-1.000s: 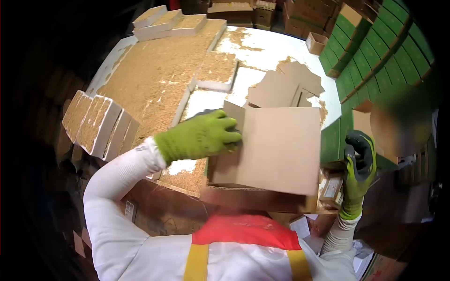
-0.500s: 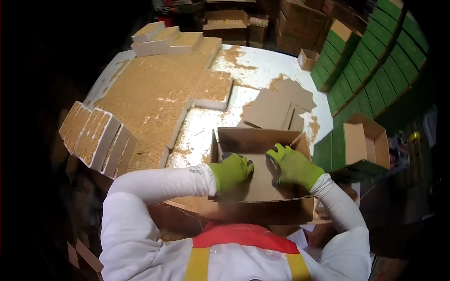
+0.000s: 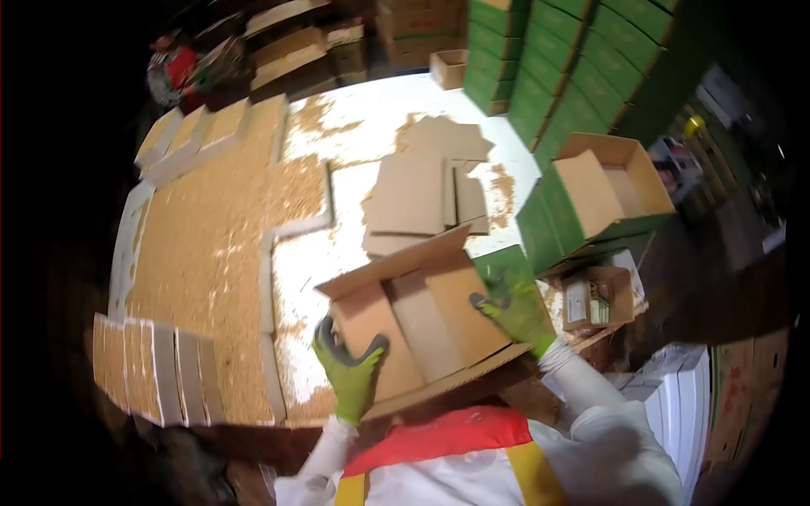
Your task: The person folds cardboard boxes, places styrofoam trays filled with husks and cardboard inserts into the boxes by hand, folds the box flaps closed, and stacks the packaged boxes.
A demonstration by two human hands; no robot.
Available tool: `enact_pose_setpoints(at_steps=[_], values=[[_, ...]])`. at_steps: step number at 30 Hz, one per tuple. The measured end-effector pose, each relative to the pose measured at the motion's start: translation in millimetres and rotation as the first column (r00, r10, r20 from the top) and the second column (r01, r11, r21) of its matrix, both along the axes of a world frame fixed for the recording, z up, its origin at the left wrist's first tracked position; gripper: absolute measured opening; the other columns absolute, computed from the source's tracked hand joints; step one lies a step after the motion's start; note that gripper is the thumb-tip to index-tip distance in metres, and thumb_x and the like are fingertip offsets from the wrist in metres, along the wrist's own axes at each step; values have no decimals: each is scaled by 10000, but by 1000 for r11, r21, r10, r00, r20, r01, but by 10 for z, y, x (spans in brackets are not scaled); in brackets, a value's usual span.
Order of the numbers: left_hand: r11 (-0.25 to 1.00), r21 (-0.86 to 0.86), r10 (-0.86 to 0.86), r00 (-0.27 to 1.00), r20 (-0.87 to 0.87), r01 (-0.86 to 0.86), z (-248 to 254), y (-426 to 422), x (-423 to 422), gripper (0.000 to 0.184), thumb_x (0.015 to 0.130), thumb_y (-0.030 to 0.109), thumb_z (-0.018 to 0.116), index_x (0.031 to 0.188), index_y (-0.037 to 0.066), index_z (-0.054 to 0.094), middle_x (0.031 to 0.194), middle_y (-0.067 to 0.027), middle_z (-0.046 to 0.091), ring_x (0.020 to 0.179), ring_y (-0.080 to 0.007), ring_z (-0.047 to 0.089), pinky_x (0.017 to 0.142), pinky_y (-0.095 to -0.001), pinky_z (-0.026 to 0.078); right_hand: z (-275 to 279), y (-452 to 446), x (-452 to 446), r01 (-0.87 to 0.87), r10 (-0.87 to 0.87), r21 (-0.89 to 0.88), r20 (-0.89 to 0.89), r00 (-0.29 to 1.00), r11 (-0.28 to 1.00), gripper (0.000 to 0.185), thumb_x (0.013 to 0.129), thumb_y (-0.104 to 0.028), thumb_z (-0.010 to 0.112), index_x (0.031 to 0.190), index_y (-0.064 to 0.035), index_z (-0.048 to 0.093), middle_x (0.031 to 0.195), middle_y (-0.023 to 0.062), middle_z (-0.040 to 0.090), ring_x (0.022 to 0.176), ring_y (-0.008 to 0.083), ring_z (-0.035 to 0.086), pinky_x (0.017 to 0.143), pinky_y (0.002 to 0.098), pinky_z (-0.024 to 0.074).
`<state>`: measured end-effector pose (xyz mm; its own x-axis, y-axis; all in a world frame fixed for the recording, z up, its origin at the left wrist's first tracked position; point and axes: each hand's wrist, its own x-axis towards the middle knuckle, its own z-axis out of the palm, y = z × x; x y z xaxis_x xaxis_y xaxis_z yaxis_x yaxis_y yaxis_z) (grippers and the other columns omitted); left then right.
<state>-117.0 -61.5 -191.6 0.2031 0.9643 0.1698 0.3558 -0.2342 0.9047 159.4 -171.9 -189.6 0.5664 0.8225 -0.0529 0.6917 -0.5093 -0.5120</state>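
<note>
An open cardboard box [image 3: 422, 316] sits tilted at the near edge of the table, its inner flaps folded down against the bottom. My left hand [image 3: 350, 375], in a green glove with dark fingertips, grips the box's left wall, thumb inside and fingers outside. At the right wall, my gloved right hand [image 3: 519, 316] holds on with its thumb over the rim; its other fingers are blurred. A green panel [image 3: 502, 264] shows beside that hand.
White blocks topped with tan crumbs [image 3: 202, 244] cover the table's left side, with more stacked at its edges. Flat cardboard sheets [image 3: 413, 190] lie beyond the box. Green boxes [image 3: 582, 67] are stacked at the right, near an open green box [image 3: 612, 185] and a small carton [image 3: 599, 299].
Both hands have moved from inside the box to its side walls. The box has turned and tilted, and its inside flaps look different. The camera view has shifted to the right.
</note>
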Motion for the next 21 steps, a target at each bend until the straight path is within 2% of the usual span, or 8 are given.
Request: enact_pose_setpoints(at_steps=[1, 4, 7, 12, 13, 15, 18, 21], values=[[909, -417, 118, 961, 250, -3, -154, -33, 35, 591, 813, 176, 778, 1271, -78, 504, 1225, -166, 521, 1070, -248, 553, 868, -335, 504, -532, -127, -133, -85, 73, 41, 239, 968, 996, 760, 821, -298, 777, 1443, -55, 416, 1414, 200, 435, 1247, 368, 474, 1061, 411, 403], [871, -465, 1, 944, 331, 162, -128, 126, -59, 451, 900, 231, 700, 1226, -44, 554, 1112, -72, 567, 920, -142, 571, 759, -258, 509, -15, 53, -162, 39, 142, 287, -585, 798, 957, 786, 842, -295, 773, 1464, -15, 382, 1431, 158, 467, 1320, 257, 440, 1104, 359, 357], [788, -573, 31, 915, 403, 226, 98, 163, 139, 440, 1013, 341, 526, 1276, -9, 570, 1200, -69, 601, 1071, -142, 572, 949, -289, 471, 450, 158, 84, 98, 192, 350, -703, 684, 932, 798, 837, -302, 780, 1457, 5, 383, 1423, 137, 479, 1307, 218, 443, 1097, 346, 366], [696, -473, -106, 728, 677, 541, 973, 46, 1379, 509, 1052, 317, 395, 1440, -12, 417, 1475, -119, 451, 1353, -196, 428, 1169, -339, 304, 1542, -104, 1195, 58, 375, 584, -590, 715, 810, 643, 870, -295, 747, 1364, 10, 471, 1328, 140, 545, 1224, 203, 511, 1038, 335, 415], [762, -407, -55, 677, 734, 503, 676, 202, 1710, 484, 1028, 388, 451, 1300, 0, 552, 1236, -112, 621, 1122, -199, 611, 996, -323, 485, 1524, -298, 1614, 22, 405, 765, -365, 839, 644, 518, 902, -247, 703, 1312, 9, 516, 1301, 124, 567, 1195, 189, 535, 1002, 327, 440], [737, -379, -33, 589, 807, 560, 997, 40, 2460, 485, 1001, 414, 528, 1308, 40, 558, 1239, -66, 624, 1136, -164, 603, 998, -311, 482, 1516, -785, 2501, -10, 181, 913, -70, 981, 408, 401, 960, -257, 598, 1264, 4, 565, 1274, 103, 593, 1160, 185, 563, 983, 323, 455], [682, -253, -190, 500, 845, 687, 936, 0, 3256, 474, 988, 396, 564, 1285, 26, 566, 1168, -67, 637, 1056, -150, 623, 953, -303, 498, 788, -1725, 4022, 422, -231, 813, -356, 905, 400, 511, 1037, -431, 412, 1277, -11, 578, 1275, 85, 603, 1139, 215, 573, 1034, 334, 427], [793, -192, -283, 629, 724, 578, 804, -285, 4048, 464, 966, 332, 620, 1273, -12, 567, 1164, -73, 643, 1031, -141, 625, 970, -302, 475, -656, -2243, 4858, 549, -211, 740, -509, 835, 388, 485, 1054, -391, 384, 1402, -54, 396, 1421, 79, 426, 1265, 215, 443, 1103, 346, 326]])
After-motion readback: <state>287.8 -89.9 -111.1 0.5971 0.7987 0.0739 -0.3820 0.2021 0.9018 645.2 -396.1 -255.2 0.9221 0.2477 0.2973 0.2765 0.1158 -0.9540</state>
